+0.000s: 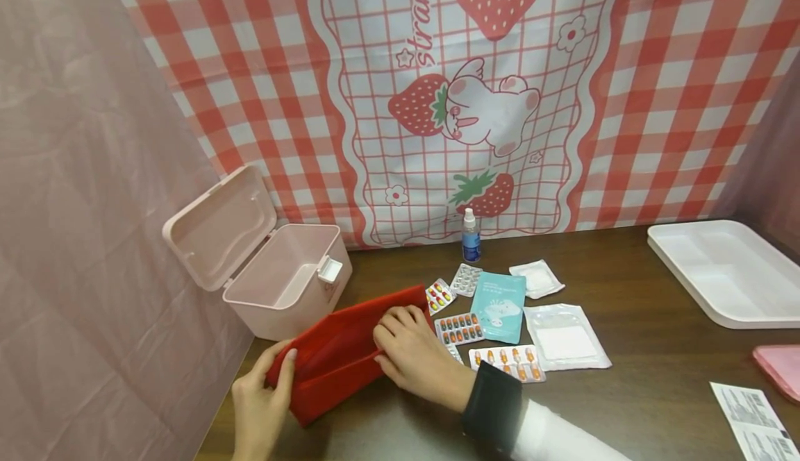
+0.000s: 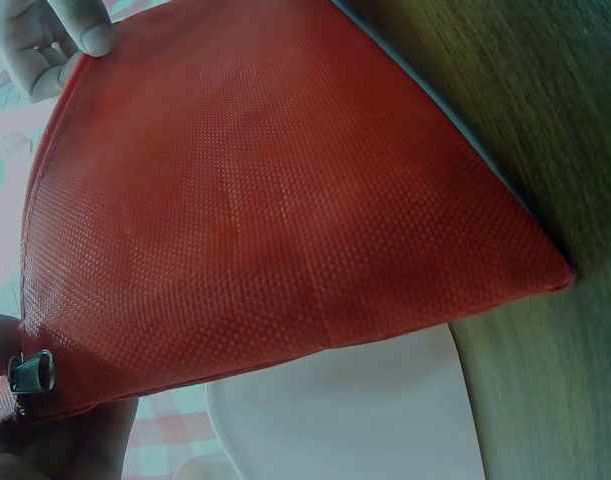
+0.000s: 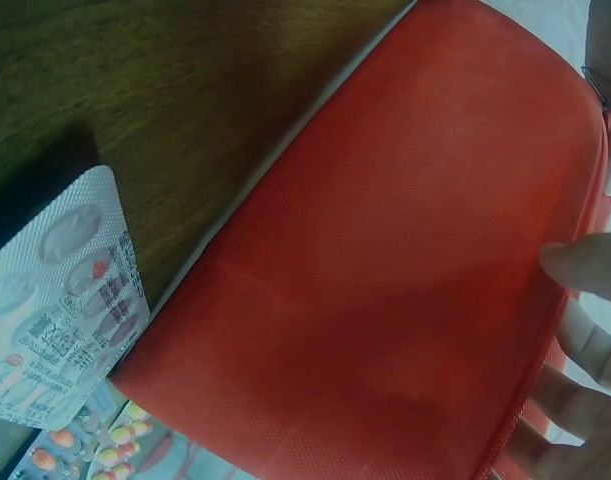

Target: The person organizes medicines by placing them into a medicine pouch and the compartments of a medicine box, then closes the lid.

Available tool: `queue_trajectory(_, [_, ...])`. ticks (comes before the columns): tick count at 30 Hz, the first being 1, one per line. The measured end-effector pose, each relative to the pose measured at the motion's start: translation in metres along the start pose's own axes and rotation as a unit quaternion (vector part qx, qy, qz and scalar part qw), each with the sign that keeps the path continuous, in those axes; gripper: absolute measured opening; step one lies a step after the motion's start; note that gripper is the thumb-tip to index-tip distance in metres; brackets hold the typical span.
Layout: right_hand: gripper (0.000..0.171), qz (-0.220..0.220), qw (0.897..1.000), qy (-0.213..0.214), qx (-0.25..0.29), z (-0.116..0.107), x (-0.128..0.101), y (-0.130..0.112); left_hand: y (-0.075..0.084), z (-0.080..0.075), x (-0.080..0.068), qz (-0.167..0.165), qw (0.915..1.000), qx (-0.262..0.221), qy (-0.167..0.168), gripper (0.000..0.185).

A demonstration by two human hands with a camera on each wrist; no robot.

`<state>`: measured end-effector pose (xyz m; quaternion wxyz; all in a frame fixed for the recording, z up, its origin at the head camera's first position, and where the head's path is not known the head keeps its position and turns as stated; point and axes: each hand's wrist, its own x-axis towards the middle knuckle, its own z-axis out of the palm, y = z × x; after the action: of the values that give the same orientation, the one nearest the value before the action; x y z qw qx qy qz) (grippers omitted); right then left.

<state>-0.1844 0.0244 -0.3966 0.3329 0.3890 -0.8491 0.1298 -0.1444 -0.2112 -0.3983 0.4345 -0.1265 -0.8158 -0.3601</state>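
A red zippered pouch [image 1: 334, 388] stands on the table with its mouth spread open toward the top. My left hand [image 1: 262, 395] grips its left end, thumb on the near side, close to a metal zipper pull [image 2: 32, 373]. At the other end, my right hand [image 1: 415, 353] pinches the near rim, the thumb outside and the fingers over the opening. Just beyond the right hand lie blister packs of orange-and-dark capsules [image 1: 459, 329], orange-and-clear capsules [image 1: 507, 362] and red-and-yellow capsules [image 1: 440, 296]. The pouch's inner bottom is hidden.
A pink lidded box [image 1: 284, 270] stands open behind the pouch. Past the blister packs are a teal sachet [image 1: 498, 305], white dressing packets [image 1: 567, 339] and a spray bottle [image 1: 471, 239]. At right lie a white tray [image 1: 728, 266], a pink item [image 1: 781, 367] and printed paper [image 1: 753, 416].
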Motion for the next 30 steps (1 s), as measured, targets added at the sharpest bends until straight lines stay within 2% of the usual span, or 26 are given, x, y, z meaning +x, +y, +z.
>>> queue_trajectory(5, [0.019,0.001,0.999,-0.011,0.032,-0.004,-0.002,0.002,-0.002,0.001,0.000,0.019,0.9997,0.015,-0.002,0.023])
queue_trajectory(8, [0.022,-0.001,0.998,-0.023,0.053,-0.006,-0.003,0.003,-0.003,0.002,0.000,0.053,0.9983,0.025,0.000,0.030])
queue_trajectory(12, [0.025,-0.005,0.997,-0.037,0.067,-0.010,-0.002,0.003,-0.005,0.005,-0.001,0.105,0.9941,0.025,0.002,0.031])
queue_trajectory(15, [0.026,0.000,0.995,-0.052,0.088,-0.012,-0.002,0.003,-0.006,0.005,-0.001,0.119,0.9929,0.013,-0.004,0.031])
queue_trajectory(23, [0.024,0.028,0.986,-0.099,0.134,-0.018,-0.004,0.004,-0.004,0.002,-0.005,0.093,0.9950,-0.003,-0.035,0.043])
queue_trajectory(30, [0.016,0.022,0.984,-0.103,0.146,-0.021,-0.005,0.008,-0.002,-0.001,-0.008,0.012,0.9970,-0.008,-0.077,0.049])
